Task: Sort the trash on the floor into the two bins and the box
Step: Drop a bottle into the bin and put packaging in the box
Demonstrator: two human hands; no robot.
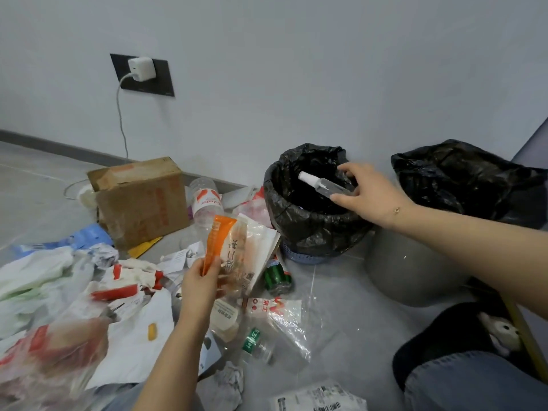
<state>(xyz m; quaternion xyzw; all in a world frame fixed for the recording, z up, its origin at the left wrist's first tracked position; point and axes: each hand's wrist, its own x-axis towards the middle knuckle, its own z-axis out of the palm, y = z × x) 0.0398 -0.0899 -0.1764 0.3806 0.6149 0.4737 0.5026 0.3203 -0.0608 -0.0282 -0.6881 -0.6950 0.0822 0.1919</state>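
Sorting in progress. The right hand (366, 192), at 2 o'clock, holds a clear spray bottle (324, 183) between fingers and thumb over the mouth of the blue bin (299, 256), presumably to drop it into the black liner. The left hand (200, 284), at centre, pinches an orange-edged food wrapper (234, 250) upright, apparently for inspection. The cardboard box (139, 197) stands at 10 o'clock, the grey bin (394, 271) at 3 o'clock. Remaining trash litters the grey floor (341, 292) beside a white wall (296, 69).

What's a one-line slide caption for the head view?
Right hand holds a clear spray bottle over the black-lined bin; left hand grips an orange snack wrapper.
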